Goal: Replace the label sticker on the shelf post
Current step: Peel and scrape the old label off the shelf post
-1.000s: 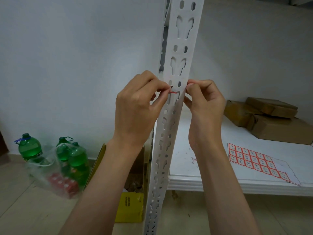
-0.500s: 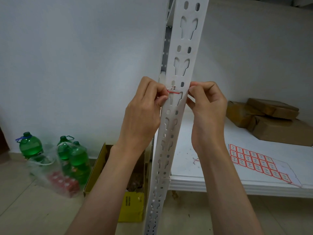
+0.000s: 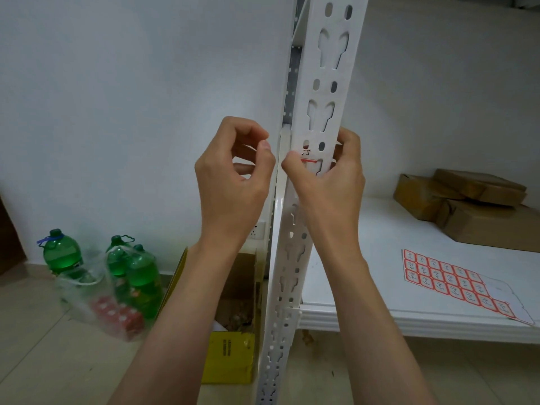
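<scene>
White perforated metal shelf post (image 3: 317, 182) runs up the middle of the view, full of keyhole slots and little oval holes. The label sticker (image 3: 307, 156) sits on the front face of the post about halfway up, white with a red line along its bottom edge and a small dark mark I can't really read. Right hand (image 3: 327, 182) is wrapped around the post at that height, thumb pressing on the left end of the sticker and the fingers curled round the right edge behind it. Left hand (image 3: 233, 176) is just beside the post on its left, not touching it as far as I can see, fingers curled in with thumb and fingertips brought close together; can't tell if there's anything tiny pinched in there. On the white shelf (image 3: 380, 320) to the right lies a sticker sheet (image 3: 455, 283) with rows of red-bordered labels, and a few brown cardboard parcels (image 3: 473, 206) are stacked further back. Down on the tiled floor to the left there are 3 green bottles (image 3: 140, 276), partly in a clear plastic bag, and an open yellow cardboard box (image 3: 230, 346) right next to the base of the post.
</scene>
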### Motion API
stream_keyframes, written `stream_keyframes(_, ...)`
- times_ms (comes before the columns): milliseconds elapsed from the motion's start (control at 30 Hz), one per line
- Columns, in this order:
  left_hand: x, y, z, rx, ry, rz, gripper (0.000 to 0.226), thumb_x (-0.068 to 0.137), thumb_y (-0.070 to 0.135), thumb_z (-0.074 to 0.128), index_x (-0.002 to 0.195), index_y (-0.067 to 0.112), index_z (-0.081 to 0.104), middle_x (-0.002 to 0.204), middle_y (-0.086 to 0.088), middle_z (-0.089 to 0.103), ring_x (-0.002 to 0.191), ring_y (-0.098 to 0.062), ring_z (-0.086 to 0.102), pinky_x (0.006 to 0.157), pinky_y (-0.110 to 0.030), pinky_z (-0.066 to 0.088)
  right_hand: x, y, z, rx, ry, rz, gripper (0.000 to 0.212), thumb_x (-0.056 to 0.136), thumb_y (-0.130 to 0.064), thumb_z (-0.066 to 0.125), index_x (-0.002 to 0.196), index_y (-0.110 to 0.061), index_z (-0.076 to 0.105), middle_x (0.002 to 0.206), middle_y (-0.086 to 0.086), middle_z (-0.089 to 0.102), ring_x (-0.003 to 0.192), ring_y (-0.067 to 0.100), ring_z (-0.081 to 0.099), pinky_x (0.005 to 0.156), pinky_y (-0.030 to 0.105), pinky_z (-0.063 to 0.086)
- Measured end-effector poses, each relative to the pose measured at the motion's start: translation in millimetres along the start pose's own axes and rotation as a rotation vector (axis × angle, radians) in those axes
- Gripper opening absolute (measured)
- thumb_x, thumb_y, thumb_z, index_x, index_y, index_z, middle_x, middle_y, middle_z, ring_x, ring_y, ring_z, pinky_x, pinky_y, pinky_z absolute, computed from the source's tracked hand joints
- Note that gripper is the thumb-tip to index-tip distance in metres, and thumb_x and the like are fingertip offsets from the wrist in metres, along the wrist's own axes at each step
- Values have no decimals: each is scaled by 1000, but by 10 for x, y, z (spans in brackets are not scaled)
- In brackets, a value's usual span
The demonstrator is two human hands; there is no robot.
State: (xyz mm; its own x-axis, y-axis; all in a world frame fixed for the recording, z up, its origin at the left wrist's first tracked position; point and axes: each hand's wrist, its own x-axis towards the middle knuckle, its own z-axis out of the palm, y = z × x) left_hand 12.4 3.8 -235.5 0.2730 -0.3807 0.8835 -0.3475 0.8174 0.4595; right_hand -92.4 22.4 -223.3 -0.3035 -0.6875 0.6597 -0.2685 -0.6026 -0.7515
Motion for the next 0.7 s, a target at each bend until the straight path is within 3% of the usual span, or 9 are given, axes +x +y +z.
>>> stream_keyframes(133,2,-4,3,-21,-20,-17,8,94,15,59,102,14,58,92,5,62,82,-16,66,63,-36,61,13,13,8,38,-6,20,48,90,-17,71,128,-20,44,97,-19,54,81,-16,59,63,2,46)
stream_keyframes(500,-27,21,36,-51,-61,-45,8,94,16,59,101,18,56,90,10,61,80,-17,65,61,-35,61,64,-55,74,90,-59,74,37,96,-15,60,120,-23,32,88,-13,51,67,-19,55,52,3,44)
stream_keyframes(700,-32,-3,64,-31,-88,-15,11,91,16,64,101,15,59,91,7,62,79,-12,65,61,-18,56,67,-63,61,96,-83,108,37,97,-14,59,122,-22,32,91,-14,52,68,-19,57,53,3,44)
